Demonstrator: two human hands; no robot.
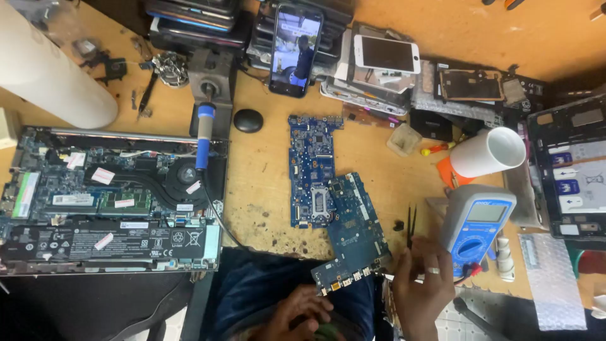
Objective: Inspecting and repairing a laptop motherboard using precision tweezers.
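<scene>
My right hand point(421, 287), with a ring on one finger, pinches black tweezers point(411, 222) whose tips point away from me, just left of a blue-and-grey multimeter point(478, 226). My left hand point(293, 316) is curled low over my lap on something dark and greenish that I cannot make out. A blue circuit board point(353, 235) lies tilted between the hands and juts over the bench's front edge. It overlaps a longer blue board point(311, 165) behind it.
An opened laptop point(107, 202) fills the left, with a blue-handled soldering iron point(203, 136) resting over its fan. A phone point(295, 49) stands upright at the back. A white cup point(491, 151) lies on its side. Stacked phones and parts crowd the back right, and bubble wrap point(552, 278) lies at the right.
</scene>
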